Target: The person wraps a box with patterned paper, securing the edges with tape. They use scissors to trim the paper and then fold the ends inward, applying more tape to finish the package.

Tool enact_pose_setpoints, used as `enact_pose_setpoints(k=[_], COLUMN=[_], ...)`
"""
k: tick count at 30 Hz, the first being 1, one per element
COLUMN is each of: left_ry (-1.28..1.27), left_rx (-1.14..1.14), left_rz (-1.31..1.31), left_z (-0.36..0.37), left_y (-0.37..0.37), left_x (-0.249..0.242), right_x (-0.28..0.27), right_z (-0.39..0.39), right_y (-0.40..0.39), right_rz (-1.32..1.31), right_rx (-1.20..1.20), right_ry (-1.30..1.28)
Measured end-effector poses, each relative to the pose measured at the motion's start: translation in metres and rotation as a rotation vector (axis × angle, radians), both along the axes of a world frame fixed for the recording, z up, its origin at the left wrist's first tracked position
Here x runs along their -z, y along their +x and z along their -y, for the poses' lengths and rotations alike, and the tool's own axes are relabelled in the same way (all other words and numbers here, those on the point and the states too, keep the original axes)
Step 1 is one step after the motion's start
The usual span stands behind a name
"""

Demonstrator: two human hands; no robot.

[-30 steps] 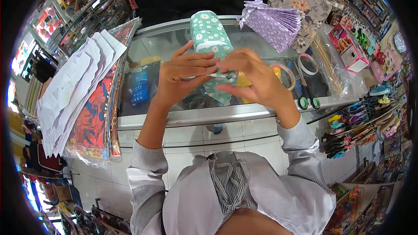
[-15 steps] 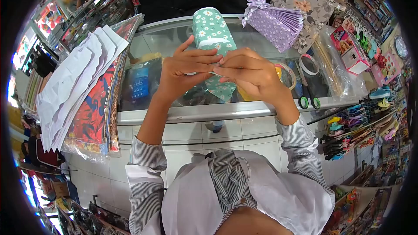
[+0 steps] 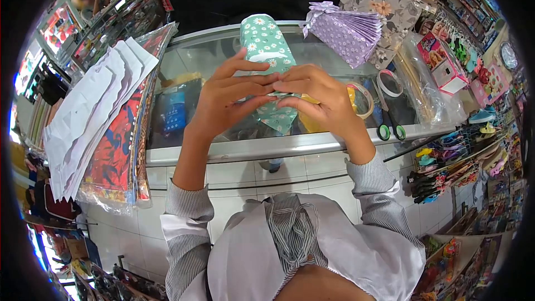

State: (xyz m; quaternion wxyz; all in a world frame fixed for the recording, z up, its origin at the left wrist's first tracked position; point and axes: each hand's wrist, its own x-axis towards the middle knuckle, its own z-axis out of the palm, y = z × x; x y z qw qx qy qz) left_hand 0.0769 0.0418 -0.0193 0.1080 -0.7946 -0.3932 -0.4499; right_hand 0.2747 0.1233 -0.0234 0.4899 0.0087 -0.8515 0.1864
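At the left edge of the glass worktop, a stack of white paper sheets lies over plastic-sleeved printed wrapping sheets that overhang the front rim. Bare glass lies between that stack and the left hand. Its fingers are curled, tips meeting those of the right hand above the green daisy-wrapped parcel, which lies lengthwise on the worktop. Both hands pinch something small and thin between them; what it is I cannot tell. Right of the hands sit tape rolls and scissors near the front edge, a purple paper fan behind. Compared with half a second ago, the fingertips stay together, hands barely shifted.
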Motion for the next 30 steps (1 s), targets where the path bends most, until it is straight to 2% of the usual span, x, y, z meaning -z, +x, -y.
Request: enact_pose_setpoints(k=[4,7,16,22,25,30], left_ry=[0.005,-0.029,-0.063,-0.049,-0.061,-0.069], left_rx=[-0.007,0.001,0.006,0.031,0.002,-0.06], left_rz=[0.02,0.037,0.083,0.144,0.187,0.246], left_z=[0.001,0.002,-0.001,-0.001,0.002,0.005], left_y=[0.003,0.008,0.01,0.011,0.013,0.02], left_x=[0.006,0.003,0.004,0.007,0.009,0.014], right_x=[0.0,0.003,0.006,0.016,0.03,0.034], right_z=[-0.007,-0.01,-0.011,0.011,0.014,0.018], right_y=[0.007,0.008,0.006,0.008,0.006,0.011], right_rz=[0.015,0.021,-0.017,-0.113,-0.181,-0.22], right_rx=[0.089,0.123,0.095,0.128,0.149,0.208], right_ry=[-0.032,0.074,0.096,-0.116,-0.127,0.012])
